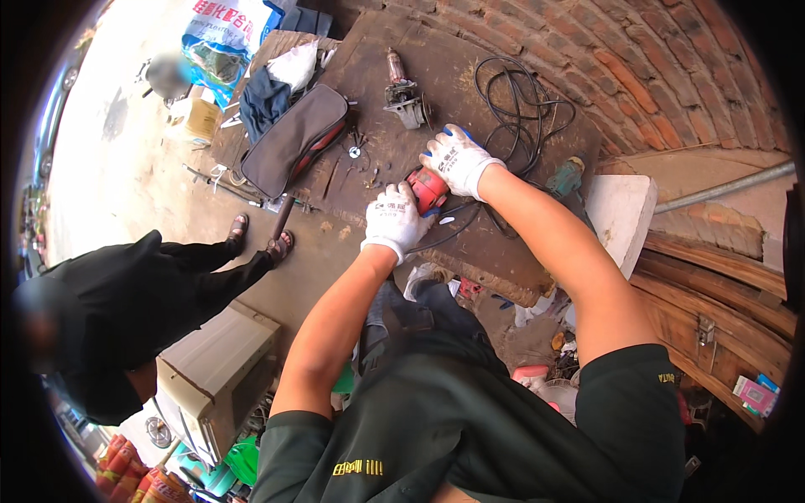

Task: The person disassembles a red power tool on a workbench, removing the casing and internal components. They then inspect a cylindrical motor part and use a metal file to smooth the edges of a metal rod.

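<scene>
My left hand (394,218), in a white glove with blue showing at the fingers, grips the red power-tool housing (428,189) on the worn wooden table (369,50). My right hand (457,163), gloved alike, is curled just above the housing's upper end; what its fingers hold is hidden. A black cord (524,109) lies in loops to the right, beside a green tool (562,180). A partly dismantled metal tool (407,101) stands above my hands. A few small parts (356,152) and a brown zip bag (293,142) lie to the left.
A person in black (134,318) stands at the left, beside a beige appliance (214,360). A printed sack (214,46) sits at the upper left. A brick wall (671,75), a white slab (620,210), a metal pipe (713,189) and wooden boards (713,302) bound the right.
</scene>
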`<state>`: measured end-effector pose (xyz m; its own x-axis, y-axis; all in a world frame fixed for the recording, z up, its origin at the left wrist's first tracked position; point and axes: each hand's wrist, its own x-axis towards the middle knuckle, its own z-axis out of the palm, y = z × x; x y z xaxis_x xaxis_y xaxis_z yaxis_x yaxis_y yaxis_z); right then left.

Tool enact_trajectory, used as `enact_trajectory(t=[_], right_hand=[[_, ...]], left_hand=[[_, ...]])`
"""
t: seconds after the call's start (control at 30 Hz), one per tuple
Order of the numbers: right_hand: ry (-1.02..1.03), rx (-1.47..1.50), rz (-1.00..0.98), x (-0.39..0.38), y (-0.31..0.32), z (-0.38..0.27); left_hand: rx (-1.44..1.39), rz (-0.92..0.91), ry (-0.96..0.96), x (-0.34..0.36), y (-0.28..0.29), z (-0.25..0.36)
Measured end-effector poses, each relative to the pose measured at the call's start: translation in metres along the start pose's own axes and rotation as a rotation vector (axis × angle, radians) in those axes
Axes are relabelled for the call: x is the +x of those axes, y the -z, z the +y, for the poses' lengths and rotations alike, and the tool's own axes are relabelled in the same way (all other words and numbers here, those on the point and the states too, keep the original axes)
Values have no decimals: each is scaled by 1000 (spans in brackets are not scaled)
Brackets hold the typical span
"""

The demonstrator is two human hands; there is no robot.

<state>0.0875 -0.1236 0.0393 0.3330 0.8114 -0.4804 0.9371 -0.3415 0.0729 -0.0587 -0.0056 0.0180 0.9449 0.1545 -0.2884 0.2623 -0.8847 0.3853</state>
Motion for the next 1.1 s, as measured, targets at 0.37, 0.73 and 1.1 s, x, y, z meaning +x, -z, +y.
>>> enact_trajectory(t=[0.37,0.73,1.1], right_hand=[[-27,67,42,-1,-2,2],[-46,70,90,-3,-4,1],[-57,61,136,-5,-9,0]], left_hand=[[77,-110,-79,12,17,-13],[28,-46,-40,8,13,-14],[135,-70,33,-19,20,-23]])
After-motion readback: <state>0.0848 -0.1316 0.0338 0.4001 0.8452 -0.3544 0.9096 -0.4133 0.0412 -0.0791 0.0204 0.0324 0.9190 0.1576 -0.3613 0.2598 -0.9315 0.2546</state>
